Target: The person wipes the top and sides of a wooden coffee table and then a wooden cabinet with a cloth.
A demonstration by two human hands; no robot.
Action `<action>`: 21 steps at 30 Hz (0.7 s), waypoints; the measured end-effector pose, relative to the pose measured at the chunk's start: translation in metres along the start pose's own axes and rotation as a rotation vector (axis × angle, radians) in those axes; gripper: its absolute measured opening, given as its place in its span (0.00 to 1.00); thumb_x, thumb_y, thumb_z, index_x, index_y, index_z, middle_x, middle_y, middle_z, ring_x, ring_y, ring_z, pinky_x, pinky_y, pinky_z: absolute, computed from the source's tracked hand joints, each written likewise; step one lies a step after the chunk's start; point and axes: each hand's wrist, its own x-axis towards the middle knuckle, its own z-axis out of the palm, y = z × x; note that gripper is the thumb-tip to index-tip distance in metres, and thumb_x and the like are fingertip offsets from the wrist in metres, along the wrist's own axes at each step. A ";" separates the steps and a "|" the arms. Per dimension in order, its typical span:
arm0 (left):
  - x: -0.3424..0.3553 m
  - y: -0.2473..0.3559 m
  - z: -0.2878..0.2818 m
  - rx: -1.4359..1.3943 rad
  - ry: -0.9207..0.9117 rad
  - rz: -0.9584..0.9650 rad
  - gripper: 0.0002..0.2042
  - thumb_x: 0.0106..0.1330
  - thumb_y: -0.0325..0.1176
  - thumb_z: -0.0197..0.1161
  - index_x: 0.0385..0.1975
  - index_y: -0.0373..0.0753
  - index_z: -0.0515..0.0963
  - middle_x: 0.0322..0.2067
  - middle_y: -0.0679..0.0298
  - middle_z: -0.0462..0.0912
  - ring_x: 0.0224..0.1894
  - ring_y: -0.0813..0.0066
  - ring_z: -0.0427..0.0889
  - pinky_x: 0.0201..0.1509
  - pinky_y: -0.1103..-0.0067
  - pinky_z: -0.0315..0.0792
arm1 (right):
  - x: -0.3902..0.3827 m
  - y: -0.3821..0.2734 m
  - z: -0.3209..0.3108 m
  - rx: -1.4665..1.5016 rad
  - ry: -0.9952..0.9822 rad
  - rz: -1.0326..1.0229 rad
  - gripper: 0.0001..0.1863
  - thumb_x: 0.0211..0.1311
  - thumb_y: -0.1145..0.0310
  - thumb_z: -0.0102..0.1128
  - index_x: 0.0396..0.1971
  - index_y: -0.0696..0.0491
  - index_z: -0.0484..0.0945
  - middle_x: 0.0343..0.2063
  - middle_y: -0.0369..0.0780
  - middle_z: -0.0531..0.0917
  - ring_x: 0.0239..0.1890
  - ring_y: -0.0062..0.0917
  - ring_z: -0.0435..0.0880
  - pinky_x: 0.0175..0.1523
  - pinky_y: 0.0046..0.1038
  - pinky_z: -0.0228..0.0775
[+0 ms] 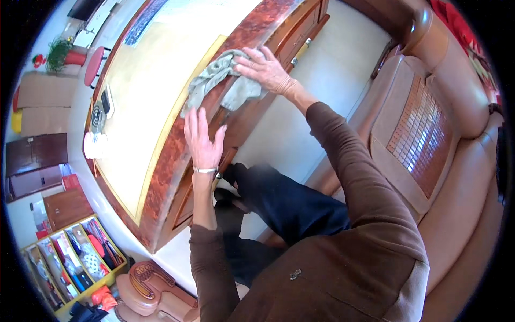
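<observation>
A crumpled grey-green cloth (pixel 206 81) lies over the reddish-brown border of a low table (pixel 170 161), and part of it hangs down past the edge. My right hand (pixel 264 71) rests on the cloth's far right part with its fingers stretched and spread. Its thumb is hard to make out. Close to the cloth's near end, my left hand (pixel 205 140) is raised over the border, fingers up and thumb apart, with nothing in it. A light metal bracelet (pixel 205 170) circles that wrist.
A phone (pixel 107 101) and a glass dish (pixel 97 119) sit at the table's left side. To my right stands a brown leather sofa (pixel 456 177) with a beaded seat mat (pixel 421 134). A divided yellow box of goods (pixel 75 263) and a brown armchair (pixel 145 290) are at lower left.
</observation>
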 end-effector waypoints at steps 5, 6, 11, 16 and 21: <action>0.056 -0.001 0.042 0.049 -0.091 -0.031 0.40 0.52 0.40 0.65 0.61 0.33 0.51 0.62 0.48 0.50 0.64 0.49 0.48 0.65 0.63 0.46 | -0.020 0.070 0.006 0.150 0.182 0.248 0.40 0.33 0.73 0.65 0.55 0.43 0.65 0.59 0.35 0.65 0.64 0.33 0.56 0.62 0.37 0.54; 0.067 -0.002 0.046 0.144 -0.205 -0.053 0.41 0.52 0.43 0.64 0.62 0.33 0.49 0.63 0.49 0.49 0.65 0.50 0.46 0.66 0.62 0.44 | -0.018 0.080 0.008 0.222 0.267 0.296 0.38 0.34 0.74 0.65 0.54 0.44 0.66 0.58 0.37 0.65 0.62 0.34 0.59 0.60 0.35 0.58; 0.116 -0.002 0.067 0.303 -0.397 0.111 0.41 0.52 0.50 0.62 0.61 0.33 0.51 0.63 0.48 0.47 0.65 0.47 0.44 0.62 0.52 0.44 | 0.001 0.089 -0.006 0.632 0.573 0.619 0.26 0.47 0.66 0.55 0.50 0.53 0.70 0.53 0.45 0.71 0.57 0.38 0.66 0.61 0.34 0.55; 0.117 0.001 0.078 0.329 -0.359 0.043 0.37 0.61 0.58 0.44 0.63 0.37 0.48 0.65 0.54 0.44 0.67 0.55 0.42 0.65 0.56 0.38 | 0.016 0.057 0.015 0.826 0.976 0.968 0.19 0.59 0.65 0.49 0.50 0.56 0.70 0.46 0.44 0.76 0.48 0.35 0.75 0.54 0.26 0.64; 0.121 0.000 0.067 0.281 -0.351 0.067 0.33 0.65 0.54 0.38 0.62 0.35 0.51 0.65 0.51 0.45 0.66 0.52 0.42 0.63 0.53 0.39 | -0.001 -0.043 0.066 0.928 0.841 1.232 0.31 0.42 0.72 0.65 0.51 0.57 0.65 0.44 0.48 0.75 0.46 0.36 0.77 0.50 0.31 0.68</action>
